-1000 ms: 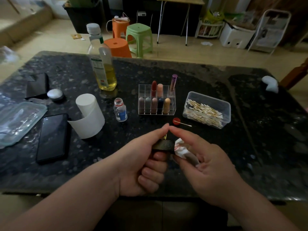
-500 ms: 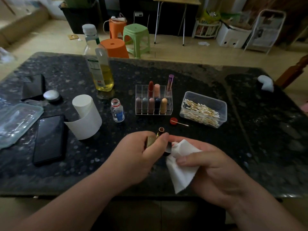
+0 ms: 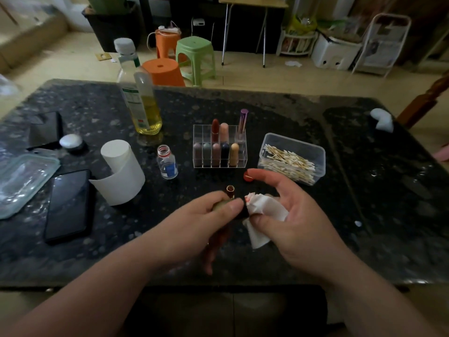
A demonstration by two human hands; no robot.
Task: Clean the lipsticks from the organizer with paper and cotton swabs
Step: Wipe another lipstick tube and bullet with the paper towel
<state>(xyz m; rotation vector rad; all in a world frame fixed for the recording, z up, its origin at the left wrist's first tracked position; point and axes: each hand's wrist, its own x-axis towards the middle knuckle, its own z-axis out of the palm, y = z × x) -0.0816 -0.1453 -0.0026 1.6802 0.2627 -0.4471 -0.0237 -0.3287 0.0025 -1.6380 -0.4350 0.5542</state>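
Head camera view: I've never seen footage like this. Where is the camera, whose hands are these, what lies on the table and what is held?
No machine here: a person wears one camera on the head, looking down at their own bare hands. The left hand grips a gold-and-dark lipstick tube; the right hand pinches a crumpled white paper, stained red, against its end. On the black speckled stone table stand a clear acrylic organizer of lipsticks, a clear plastic box of cotton swabs and a white paper roll.
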